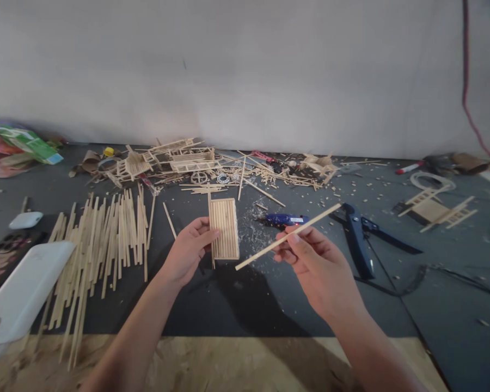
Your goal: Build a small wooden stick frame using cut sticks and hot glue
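Observation:
My left hand is closed on a small panel of wooden sticks, thumb across its left edge. The panel is held upright, its slats side by side, with one longer stick along the left side. Between thumb and fingers of my right hand is a single wooden stick, slanting up to the right. Its lower end is near the panel's bottom right corner, apart from it. Behind the right hand lies a blue glue gun with a small red light. Blue-handled cutters lie right of that hand.
Many loose sticks lie at left, beside a white power bank, a phone and a white case. Stick models and scraps line the wall. A small stick chair-like piece and a cable are at right.

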A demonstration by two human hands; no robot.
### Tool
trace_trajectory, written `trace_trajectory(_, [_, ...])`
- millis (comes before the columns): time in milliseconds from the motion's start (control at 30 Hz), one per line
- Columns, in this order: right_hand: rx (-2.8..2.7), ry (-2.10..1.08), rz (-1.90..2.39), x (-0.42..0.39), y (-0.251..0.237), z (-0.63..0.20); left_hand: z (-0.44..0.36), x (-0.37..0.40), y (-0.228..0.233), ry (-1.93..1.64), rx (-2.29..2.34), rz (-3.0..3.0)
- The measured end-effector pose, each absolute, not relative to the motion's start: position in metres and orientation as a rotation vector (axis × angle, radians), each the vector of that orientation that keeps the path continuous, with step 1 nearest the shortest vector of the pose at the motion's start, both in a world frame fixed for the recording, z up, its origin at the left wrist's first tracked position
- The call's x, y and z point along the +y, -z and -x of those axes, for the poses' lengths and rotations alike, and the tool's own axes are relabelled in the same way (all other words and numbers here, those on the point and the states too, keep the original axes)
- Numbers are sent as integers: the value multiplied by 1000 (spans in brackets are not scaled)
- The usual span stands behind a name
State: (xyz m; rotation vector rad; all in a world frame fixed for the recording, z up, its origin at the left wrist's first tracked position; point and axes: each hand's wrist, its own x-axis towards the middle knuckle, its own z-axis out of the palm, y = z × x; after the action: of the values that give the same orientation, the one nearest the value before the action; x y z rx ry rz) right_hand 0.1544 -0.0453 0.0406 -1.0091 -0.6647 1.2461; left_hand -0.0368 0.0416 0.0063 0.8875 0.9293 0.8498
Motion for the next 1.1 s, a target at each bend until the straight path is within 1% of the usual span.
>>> trace_trajectory(200, [-738,-1238,1018,-51,-43,-149,37,41,-6,-851,918,-894])
trace_trajectory(433, [-871,-1265,1131,-56,-43,-144,37,41,-4,-868,888,-872])
trace_trajectory(767, [-939,-1173,1441,-35,-12,-152,32,38,-9,-780,961,-918])
trace_trajectory(1100, [-984,-1144,1482,-36,-6,-147,25,31,0,-696,884,-1011])
